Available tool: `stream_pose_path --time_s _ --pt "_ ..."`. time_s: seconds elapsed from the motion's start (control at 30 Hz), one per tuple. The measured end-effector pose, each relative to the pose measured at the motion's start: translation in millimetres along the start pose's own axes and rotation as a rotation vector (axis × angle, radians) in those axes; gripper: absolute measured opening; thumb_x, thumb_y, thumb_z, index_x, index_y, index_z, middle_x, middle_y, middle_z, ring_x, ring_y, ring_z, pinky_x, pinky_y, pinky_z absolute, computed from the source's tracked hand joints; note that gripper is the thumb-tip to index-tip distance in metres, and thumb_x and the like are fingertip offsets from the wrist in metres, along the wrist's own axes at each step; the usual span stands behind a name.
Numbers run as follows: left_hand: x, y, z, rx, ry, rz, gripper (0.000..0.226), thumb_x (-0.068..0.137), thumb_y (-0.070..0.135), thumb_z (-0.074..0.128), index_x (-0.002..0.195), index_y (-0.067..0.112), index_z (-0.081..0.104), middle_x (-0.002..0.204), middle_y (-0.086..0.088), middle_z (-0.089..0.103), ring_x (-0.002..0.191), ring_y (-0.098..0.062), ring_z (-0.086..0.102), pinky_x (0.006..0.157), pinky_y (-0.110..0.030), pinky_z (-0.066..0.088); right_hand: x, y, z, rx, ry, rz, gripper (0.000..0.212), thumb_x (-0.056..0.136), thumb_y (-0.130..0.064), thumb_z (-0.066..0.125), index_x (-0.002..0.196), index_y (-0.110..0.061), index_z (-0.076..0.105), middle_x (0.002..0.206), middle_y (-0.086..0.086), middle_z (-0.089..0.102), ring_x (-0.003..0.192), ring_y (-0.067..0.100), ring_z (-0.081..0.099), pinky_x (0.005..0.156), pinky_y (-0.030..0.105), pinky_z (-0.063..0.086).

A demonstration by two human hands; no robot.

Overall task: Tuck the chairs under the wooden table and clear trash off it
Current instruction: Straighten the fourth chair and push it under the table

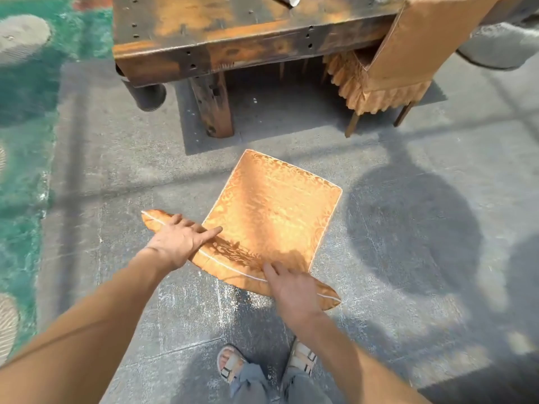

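Observation:
A chair in a gold patterned cover (274,211) stands on the pavement in front of me, a short way from the wooden table (221,33). My left hand (178,243) grips the left part of the chair's back rail. My right hand (291,287) grips the right part of the same rail. A second gold-covered chair (408,51) is pushed against the table's right side, its seat partly under the top. On the table's far edge lies a white paper cup (294,0), mostly cut off by the frame.
Grey paving slabs (408,228) spread around the chair. A thick table leg (214,106) stands just beyond the seat. A dark pipe-like cylinder (148,96) hangs under the table's left corner. A green painted surface (26,141) runs along the left. My sandalled feet (268,365) stand behind the chair.

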State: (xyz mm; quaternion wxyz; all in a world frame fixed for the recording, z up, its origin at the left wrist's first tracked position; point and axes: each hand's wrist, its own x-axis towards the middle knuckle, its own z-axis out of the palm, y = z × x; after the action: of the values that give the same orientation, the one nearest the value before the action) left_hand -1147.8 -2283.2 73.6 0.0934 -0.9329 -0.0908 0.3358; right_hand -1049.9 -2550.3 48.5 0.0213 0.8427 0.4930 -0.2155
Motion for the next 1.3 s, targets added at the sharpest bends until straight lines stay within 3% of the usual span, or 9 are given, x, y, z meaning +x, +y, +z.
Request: stream_pose_path --time_s 0.1,0.17,0.23,0.4,0.57,0.77,0.87,1.17,1.3 --pt "5.8 -14.2 8.3 0.066 0.109 0.083 0.060 0.094 0.016 0.046 0.145 0.039 0.026 0.141 0.003 0.053 0.125 -0.024 0.054 0.107 -0.042 0.038 -0.6 5.2 2.7 -0.056 0.054 -0.070 0.076 0.058 0.004 0.081 0.125 -0.017 0.053 0.099 0.002 0.072 0.071 0.023 0.068 0.049 0.032 0.052" --pt "9.4 -15.8 9.9 0.094 0.141 0.158 0.060 0.092 0.014 0.044 0.146 0.034 0.029 0.129 0.000 0.060 0.110 -0.024 0.063 0.089 -0.038 0.051 0.1 8.3 1.6 -0.060 0.006 -0.116 0.067 0.061 0.006 0.078 0.118 -0.017 0.053 0.095 0.001 0.072 0.062 0.021 0.067 0.046 0.030 0.047" --pt "12.9 -17.0 9.9 0.119 0.158 0.204 0.061 0.091 0.011 0.044 0.147 0.030 0.032 0.119 0.001 0.065 0.099 -0.022 0.068 0.075 -0.034 0.054 3.0 13.5 -0.7 -0.048 -0.016 -0.154 0.062 0.068 0.010 0.068 0.121 -0.016 0.048 0.099 0.003 0.071 0.061 0.022 0.065 0.048 0.031 0.045" --pt "34.2 -15.1 -22.3 0.182 0.212 0.180 0.051 0.090 0.015 0.043 0.139 0.029 0.038 0.096 0.003 0.070 0.088 -0.021 0.070 0.064 -0.032 0.045 19.0 58.6 -32.9 -0.056 0.000 -0.172 0.052 0.082 0.000 0.067 0.122 -0.019 0.041 0.081 0.000 0.066 0.059 0.024 0.051 0.054 0.034 0.040" --pt "63.3 15.0 -71.6 0.113 0.220 0.122 0.033 0.091 0.020 0.050 0.123 0.026 0.043 0.087 0.001 0.069 0.082 -0.024 0.070 0.061 -0.033 0.041 34.4 125.9 -79.9 -0.093 -0.010 -0.192 0.045 0.087 0.000 0.058 0.126 -0.018 0.042 0.104 0.003 0.067 0.092 0.029 0.069 0.065 0.032 0.031" --pt "104.6 66.0 -107.6 0.018 0.276 0.138 0.045 0.085 0.054 0.055 0.116 0.022 0.046 0.084 0.004 0.065 0.075 -0.022 0.063 0.062 -0.033 0.036 61.2 215.5 -118.9 -0.261 -0.079 -0.227 0.050 0.084 -0.010 0.064 0.125 -0.025 0.040 0.118 -0.002 0.067 0.102 0.030 0.070 0.070 0.039 0.047" --pt "130.4 81.2 -119.2 0.030 0.303 0.093 0.043 0.082 0.039 0.057 0.119 0.022 0.044 0.087 0.001 0.069 0.078 -0.026 0.065 0.060 -0.033 0.033 78.7 251.4 -125.7 -0.284 -0.069 -0.248 0.054 0.080 -0.011 0.065 0.125 -0.027 0.040 0.117 -0.004 0.067 0.104 0.030 0.068 0.071 0.039 0.048" --pt "214.0 67.5 -162.7 -0.005 0.309 0.021 0.053 0.077 0.031 0.059 0.127 0.023 0.042 0.097 0.000 0.068 0.075 -0.026 0.064 0.056 -0.033 0.032 158.9 325.5 -139.6 -0.261 0.033 -0.245 0.052 0.077 -0.004 0.059 0.119 -0.029 0.042 0.110 -0.005 0.067 0.094 0.030 0.070 0.064 0.038 0.047" --pt "249.4 47.9 -186.6 -0.195 0.265 -0.083 0.051 0.073 0.019 0.061 0.121 0.023 0.043 0.104 0.002 0.056 0.091 -0.026 0.064 0.059 -0.035 0.039 208.4 341.6 -150.7 -0.217 0.095 -0.171 0.061 0.080 0.002 0.058 0.127 -0.034 0.045 0.122 -0.006 0.068 0.106 0.028 0.066 0.092 0.042 0.043"
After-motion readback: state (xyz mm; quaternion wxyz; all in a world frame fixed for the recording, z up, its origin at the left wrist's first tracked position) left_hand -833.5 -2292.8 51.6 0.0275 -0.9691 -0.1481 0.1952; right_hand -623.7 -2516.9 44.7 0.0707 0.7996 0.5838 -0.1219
